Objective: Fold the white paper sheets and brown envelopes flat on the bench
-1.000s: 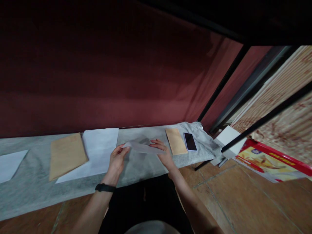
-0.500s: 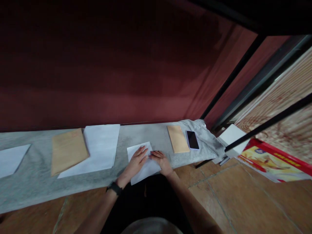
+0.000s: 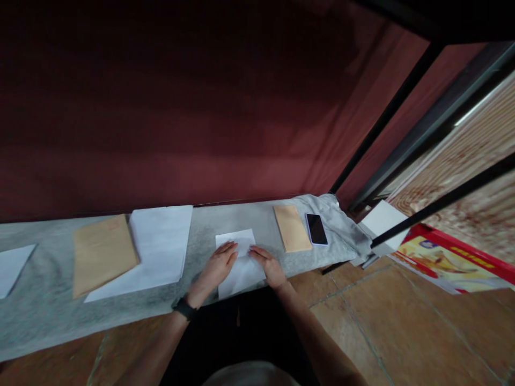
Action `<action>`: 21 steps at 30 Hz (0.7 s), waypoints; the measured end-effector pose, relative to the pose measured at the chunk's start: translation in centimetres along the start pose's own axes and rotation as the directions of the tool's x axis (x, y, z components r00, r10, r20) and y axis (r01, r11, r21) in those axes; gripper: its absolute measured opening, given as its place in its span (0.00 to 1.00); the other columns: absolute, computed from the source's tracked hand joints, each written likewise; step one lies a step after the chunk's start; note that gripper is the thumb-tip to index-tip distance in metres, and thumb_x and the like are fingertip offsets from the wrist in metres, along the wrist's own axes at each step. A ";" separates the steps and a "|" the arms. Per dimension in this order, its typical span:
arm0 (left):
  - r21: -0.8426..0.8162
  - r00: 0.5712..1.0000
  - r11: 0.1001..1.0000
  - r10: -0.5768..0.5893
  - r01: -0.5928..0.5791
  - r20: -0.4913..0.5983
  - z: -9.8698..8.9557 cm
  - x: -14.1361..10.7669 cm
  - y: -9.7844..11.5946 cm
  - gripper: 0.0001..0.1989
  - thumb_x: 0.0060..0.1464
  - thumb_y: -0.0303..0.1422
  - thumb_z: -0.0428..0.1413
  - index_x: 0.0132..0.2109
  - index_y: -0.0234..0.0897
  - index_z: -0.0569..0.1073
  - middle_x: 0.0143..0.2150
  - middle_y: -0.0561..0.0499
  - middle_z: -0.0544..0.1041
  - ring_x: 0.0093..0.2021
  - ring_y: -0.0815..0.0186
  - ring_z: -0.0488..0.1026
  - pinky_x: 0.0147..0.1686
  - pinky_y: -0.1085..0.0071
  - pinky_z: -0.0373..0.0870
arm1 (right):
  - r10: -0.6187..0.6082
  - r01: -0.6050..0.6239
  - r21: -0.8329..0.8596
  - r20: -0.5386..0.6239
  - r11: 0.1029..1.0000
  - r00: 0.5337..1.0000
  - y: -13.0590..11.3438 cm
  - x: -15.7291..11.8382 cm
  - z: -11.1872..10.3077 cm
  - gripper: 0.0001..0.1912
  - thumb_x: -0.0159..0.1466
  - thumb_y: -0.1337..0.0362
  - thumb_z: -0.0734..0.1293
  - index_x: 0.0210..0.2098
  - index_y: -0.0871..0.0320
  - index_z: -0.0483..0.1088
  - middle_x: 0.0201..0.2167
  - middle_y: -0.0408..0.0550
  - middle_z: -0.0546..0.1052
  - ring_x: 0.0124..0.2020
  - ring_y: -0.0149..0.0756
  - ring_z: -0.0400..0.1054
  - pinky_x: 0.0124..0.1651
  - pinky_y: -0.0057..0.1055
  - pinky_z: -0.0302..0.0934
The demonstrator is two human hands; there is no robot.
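Observation:
A white sheet of paper (image 3: 241, 276) lies in front of me with its far part folded over, close to the front edge of the cloth-covered surface (image 3: 205, 230). My left hand (image 3: 219, 264) rests at the left side of the paper, its fingers together and pointing toward the fold. On the right side, my right hand (image 3: 269, 266) touches the paper with its fingertips. Whether either hand pinches the sheet is too small to tell. A dark watch sits on my left wrist.
A brown envelope (image 3: 104, 252) overlaps large white sheets (image 3: 163, 241) on the left; another white sheet (image 3: 14, 268) lies farther left. To the right are a smaller tan envelope (image 3: 292, 229) and a phone (image 3: 317, 229). Beyond the right end stand a white box (image 3: 384, 222) and black metal bars.
My hands have moved apart toward the paper's two sides. The paper now lies straighter, with its fold line visible between them. The view has shifted slightly.

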State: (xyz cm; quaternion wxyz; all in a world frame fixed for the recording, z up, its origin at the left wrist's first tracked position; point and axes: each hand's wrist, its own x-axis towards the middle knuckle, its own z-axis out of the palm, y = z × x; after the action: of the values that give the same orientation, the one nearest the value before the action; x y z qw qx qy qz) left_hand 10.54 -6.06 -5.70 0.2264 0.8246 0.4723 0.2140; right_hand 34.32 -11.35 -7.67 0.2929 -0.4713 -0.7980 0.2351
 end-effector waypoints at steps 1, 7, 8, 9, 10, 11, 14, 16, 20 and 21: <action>0.003 1.000 1.000 0.029 -0.029 0.003 0.6 0.1 0.4 0.24 0.67 0.40 0.44 0.64 0.37 0.70 0.67 0.43 0.69 0.69 0.59 0.63 0.69 0.55 0.58 | -0.009 0.009 -0.028 0.015 1.000 1.000 0.0 0.1 0.0 0.36 0.59 0.70 0.66 0.67 0.53 0.63 0.69 0.50 0.63 0.68 0.44 0.60 0.70 0.42 0.56; 0.060 0.987 0.989 0.130 -0.136 0.091 4.8 2.8 2.3 0.27 0.69 0.42 0.40 0.69 0.36 0.63 0.71 0.41 0.62 0.73 0.59 0.55 0.71 0.52 0.51 | 0.000 0.015 -0.197 0.076 0.980 0.997 0.6 0.6 0.5 0.39 0.55 0.67 0.72 0.66 0.59 0.64 0.66 0.58 0.67 0.68 0.49 0.59 0.72 0.48 0.48; 0.082 0.988 0.988 0.119 -0.127 0.096 5.2 3.2 2.3 0.27 0.69 0.42 0.40 0.69 0.36 0.62 0.72 0.41 0.62 0.73 0.58 0.54 0.71 0.51 0.50 | 0.007 0.008 -0.211 0.072 0.977 0.997 0.7 0.6 0.6 0.38 0.55 0.66 0.72 0.66 0.60 0.64 0.65 0.60 0.68 0.68 0.49 0.59 0.72 0.48 0.48; 0.103 0.989 0.988 0.109 -0.119 0.099 5.4 3.4 2.2 0.27 0.70 0.42 0.40 0.69 0.36 0.62 0.72 0.42 0.61 0.73 0.58 0.54 0.72 0.51 0.49 | 0.009 0.007 -0.221 0.069 0.975 0.998 0.7 0.5 0.7 0.38 0.56 0.66 0.72 0.65 0.61 0.64 0.65 0.61 0.68 0.68 0.49 0.59 0.72 0.48 0.48; 0.124 0.990 0.986 0.101 -0.112 0.098 5.5 3.6 2.0 0.27 0.69 0.42 0.40 0.69 0.37 0.62 0.72 0.43 0.61 0.73 0.58 0.53 0.72 0.52 0.48 | 0.003 0.013 -0.225 0.068 0.974 0.998 0.8 0.5 0.8 0.37 0.57 0.66 0.72 0.65 0.61 0.64 0.65 0.61 0.68 0.68 0.49 0.59 0.72 0.47 0.48; 0.142 0.991 0.984 0.096 -0.109 0.095 5.4 3.6 1.7 0.28 0.69 0.43 0.39 0.70 0.37 0.62 0.72 0.43 0.60 0.74 0.59 0.52 0.72 0.52 0.46 | -0.007 0.023 -0.224 0.071 0.974 0.997 0.8 0.4 0.8 0.37 0.58 0.65 0.71 0.66 0.61 0.64 0.65 0.61 0.68 0.67 0.49 0.59 0.72 0.47 0.47; 0.192 0.995 0.978 0.071 -0.085 0.075 4.4 3.2 0.6 0.28 0.69 0.43 0.39 0.70 0.38 0.61 0.74 0.45 0.58 0.74 0.59 0.51 0.73 0.54 0.44 | -0.037 0.052 -0.200 0.082 0.978 0.996 0.8 0.3 0.8 0.36 0.60 0.62 0.71 0.66 0.58 0.63 0.66 0.58 0.67 0.67 0.48 0.59 0.73 0.46 0.46; 0.216 0.998 0.975 0.029 -0.041 0.060 3.3 2.8 -0.6 0.29 0.68 0.42 0.39 0.70 0.36 0.61 0.74 0.44 0.58 0.74 0.58 0.51 0.73 0.53 0.43 | -0.041 0.056 -0.188 0.080 0.981 0.996 0.9 0.2 0.7 0.35 0.60 0.61 0.71 0.66 0.58 0.64 0.67 0.57 0.66 0.68 0.48 0.59 0.73 0.46 0.46; 0.199 0.999 0.979 -0.042 0.040 0.002 0.8 1.6 -3.7 0.29 0.67 0.42 0.42 0.69 0.37 0.62 0.73 0.44 0.60 0.74 0.56 0.52 0.72 0.51 0.44 | -0.027 0.039 -0.182 0.066 0.983 0.997 1.0 0.1 0.6 0.33 0.60 0.60 0.71 0.64 0.57 0.66 0.67 0.55 0.65 0.68 0.47 0.59 0.73 0.46 0.46; 0.173 0.999 0.984 -0.050 0.052 -0.013 0.2 1.2 -4.5 0.28 0.66 0.42 0.43 0.69 0.39 0.63 0.72 0.44 0.61 0.73 0.56 0.53 0.72 0.52 0.45 | -0.025 0.037 -0.180 0.066 0.983 0.997 1.0 0.1 0.6 0.33 0.60 0.60 0.71 0.64 0.56 0.66 0.68 0.55 0.65 0.68 0.47 0.59 0.73 0.46 0.46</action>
State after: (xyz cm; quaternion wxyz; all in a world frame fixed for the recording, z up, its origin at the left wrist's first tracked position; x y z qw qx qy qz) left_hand 8.12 -2.99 -8.32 0.1570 0.8278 0.5110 0.1699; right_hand 34.46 -10.92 -8.73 0.2270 -0.4757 -0.8322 0.1719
